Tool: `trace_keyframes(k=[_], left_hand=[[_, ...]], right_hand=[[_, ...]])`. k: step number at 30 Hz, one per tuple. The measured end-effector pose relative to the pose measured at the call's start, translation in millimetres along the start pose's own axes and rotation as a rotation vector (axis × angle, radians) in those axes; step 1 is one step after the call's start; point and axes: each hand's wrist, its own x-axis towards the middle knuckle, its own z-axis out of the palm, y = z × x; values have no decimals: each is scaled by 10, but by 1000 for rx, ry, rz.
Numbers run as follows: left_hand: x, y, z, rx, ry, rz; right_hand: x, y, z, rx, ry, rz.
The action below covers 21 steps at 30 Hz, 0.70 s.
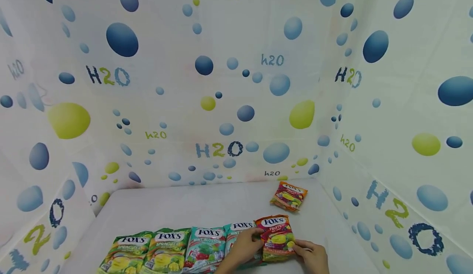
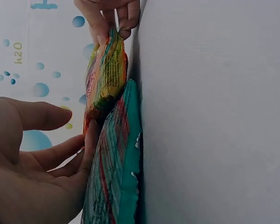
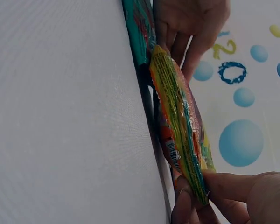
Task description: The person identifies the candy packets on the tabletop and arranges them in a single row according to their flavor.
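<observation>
My right hand (image 1: 313, 256) pinches the lower right edge of a red Fox's fruits candy bag (image 1: 276, 235) between thumb and fingers. On the bag's other side is my left hand (image 1: 244, 246), its fingertips touching the edge while the thumb (image 2: 46, 116) stands apart from it. In the right wrist view the pinched bag (image 3: 179, 109) tilts, its side seam toward the camera. A teal mint candy bag (image 1: 233, 229) lies just left of it, partly covered by my left hand, and their edges overlap in the left wrist view.
Another teal Mint Blossom bag (image 1: 205, 247) and two green Spring Tea bags (image 1: 168, 247) continue the row leftward. A second red fruits bag (image 1: 289, 196) sits farther back on the white table (image 1: 192, 204). Bubble-printed sheets (image 1: 221, 113) wall in the back and sides.
</observation>
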Motion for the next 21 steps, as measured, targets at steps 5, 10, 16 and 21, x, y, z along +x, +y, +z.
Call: trace_keyframes(k=[5,10,16,21], left_hand=[[66,-41,63,110,27,59],[81,-49,111,140,61,102],[72,-26,127,117,77,87],[105,-37,110,116,71,48]], right_hand=[[12,19,19,-17,15,4],[21,57,30,-52,26,-12],[41,97,-5,-121,37,-70],[10,46,8,-174,44,-66]])
